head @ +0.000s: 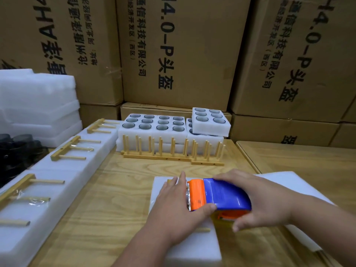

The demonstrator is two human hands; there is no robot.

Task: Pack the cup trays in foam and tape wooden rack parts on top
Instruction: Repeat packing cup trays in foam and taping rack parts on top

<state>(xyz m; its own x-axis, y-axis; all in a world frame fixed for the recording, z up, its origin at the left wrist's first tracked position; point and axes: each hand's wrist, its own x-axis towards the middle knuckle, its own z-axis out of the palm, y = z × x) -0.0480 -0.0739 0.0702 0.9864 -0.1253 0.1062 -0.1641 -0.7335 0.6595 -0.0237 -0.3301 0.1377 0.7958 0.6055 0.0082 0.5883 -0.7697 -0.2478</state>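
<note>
Head view, right hand (264,201) grip curled round tape dispenser (217,195), left hand (179,207) flat, fingers straight, on foam block (192,245).

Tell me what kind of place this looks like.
Probably a warehouse packing station: stacked cardboard cartons wall in a wooden table, foam cup trays wait in a pile, and the right hand works a tape dispenser.
</note>
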